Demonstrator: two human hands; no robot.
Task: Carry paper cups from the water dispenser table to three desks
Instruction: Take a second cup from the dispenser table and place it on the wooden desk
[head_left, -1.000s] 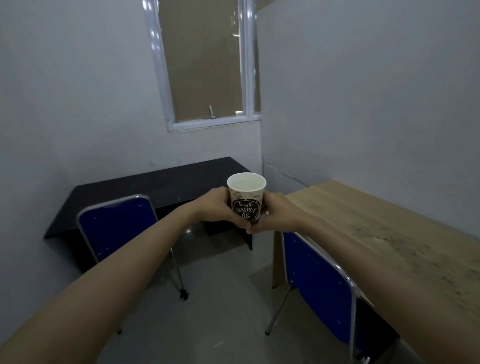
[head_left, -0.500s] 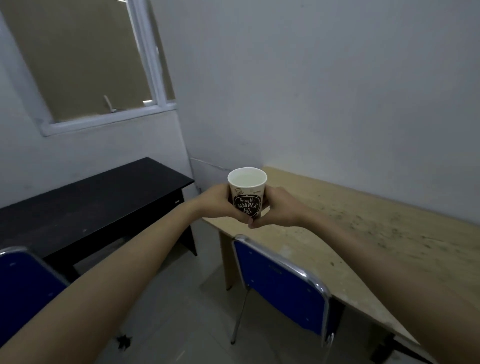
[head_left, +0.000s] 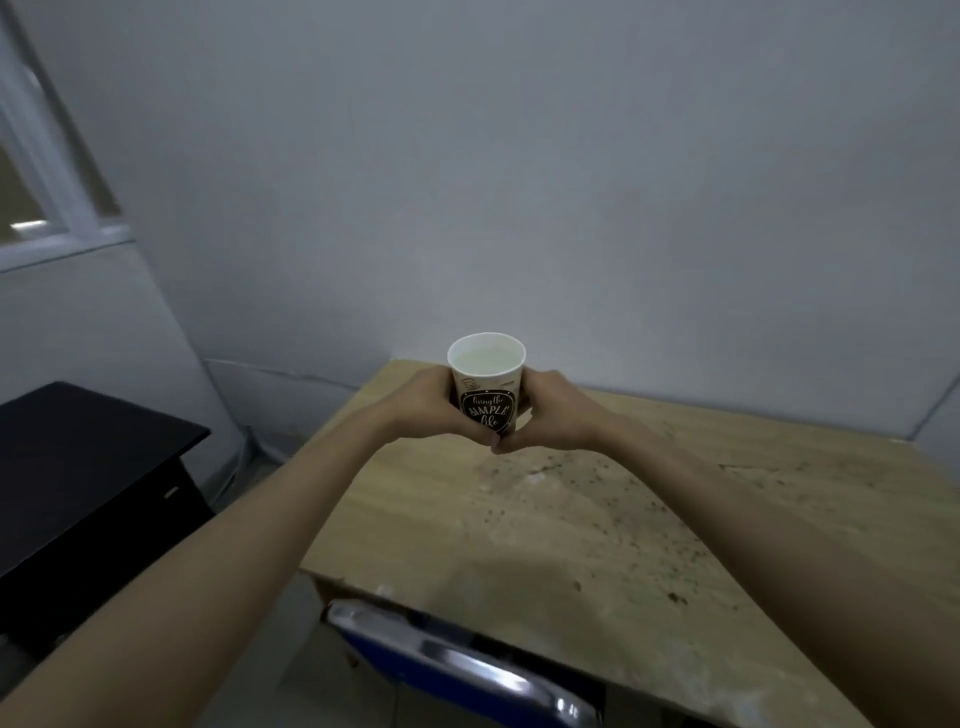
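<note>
A white paper cup (head_left: 487, 382) with a black printed label and pale liquid inside is held upright between both my hands, out in front of me. My left hand (head_left: 423, 405) wraps its left side and my right hand (head_left: 558, 413) wraps its right side, fingertips meeting under the cup. The cup hangs above the far left part of a light wooden desk (head_left: 597, 545), whose top is stained and speckled.
A blue chair with a chrome frame (head_left: 457, 670) is tucked at the desk's near edge. A black desk (head_left: 78, 467) stands at the left, under a window (head_left: 41, 208). A grey wall runs close behind the wooden desk.
My view has swung right and closer, so the wooden desk now lies straight below the cup; the black desk and window slid to the left edge. Both hands kept their hold on the cup.
</note>
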